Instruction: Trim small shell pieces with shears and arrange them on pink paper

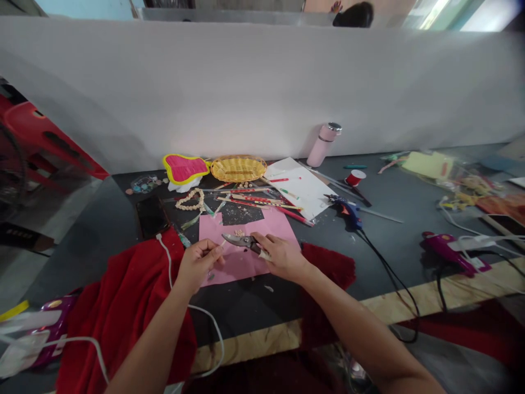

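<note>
My right hand [283, 256] is wrapped round the handles of a pair of pruning shears [241, 241], whose blades point left toward my other hand. Between the thumb and fingers of my left hand [200, 264] is a thin pale stick [223, 244], close to the tip of the blades. Both hands are over a pink sheet of paper [254, 266] lying on the dark table. A small pile of pale bits [239, 233] rests on the sheet just behind the blades. Scattered crumbs lie behind the sheet.
Behind are a wicker basket [238, 168], a heart of beads [191, 200], chopsticks and white paper [305, 189]. A pink bottle [324, 145] stands near the white partition. A blue glue gun [348, 212] lies right, a phone [152, 216] left. Red cloth [131, 290] covers the front left.
</note>
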A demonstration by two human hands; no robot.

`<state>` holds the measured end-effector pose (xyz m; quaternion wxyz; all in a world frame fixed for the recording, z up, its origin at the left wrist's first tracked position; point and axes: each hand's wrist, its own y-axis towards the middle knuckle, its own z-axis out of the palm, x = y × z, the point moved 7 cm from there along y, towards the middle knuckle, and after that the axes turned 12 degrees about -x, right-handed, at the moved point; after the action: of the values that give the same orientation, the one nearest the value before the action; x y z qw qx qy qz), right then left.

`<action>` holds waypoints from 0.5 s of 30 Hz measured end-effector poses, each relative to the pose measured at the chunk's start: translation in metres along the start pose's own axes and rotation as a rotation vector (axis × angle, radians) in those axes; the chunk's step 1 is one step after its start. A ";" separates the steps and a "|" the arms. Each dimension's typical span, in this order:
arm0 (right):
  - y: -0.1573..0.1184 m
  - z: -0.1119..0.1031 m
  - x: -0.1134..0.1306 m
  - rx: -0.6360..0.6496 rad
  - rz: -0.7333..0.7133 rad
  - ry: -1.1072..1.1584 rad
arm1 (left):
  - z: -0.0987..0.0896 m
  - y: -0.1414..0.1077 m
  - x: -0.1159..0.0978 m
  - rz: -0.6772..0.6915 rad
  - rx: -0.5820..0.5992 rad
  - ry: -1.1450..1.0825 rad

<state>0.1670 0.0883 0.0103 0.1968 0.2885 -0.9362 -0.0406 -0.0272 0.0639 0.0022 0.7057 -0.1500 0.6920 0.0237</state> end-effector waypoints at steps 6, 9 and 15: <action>-0.002 -0.002 -0.001 0.068 -0.057 0.101 | 0.001 0.000 0.007 0.018 0.042 -0.011; -0.001 -0.005 -0.003 0.029 -0.060 0.107 | 0.002 0.000 0.009 -0.002 0.080 -0.021; 0.000 0.000 -0.007 0.035 -0.078 0.052 | 0.006 -0.001 0.012 -0.081 0.177 -0.049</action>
<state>0.1722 0.0928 0.0077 0.2141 0.3291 -0.9194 -0.0245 -0.0202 0.0623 -0.0093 0.7334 -0.1142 0.6673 -0.0623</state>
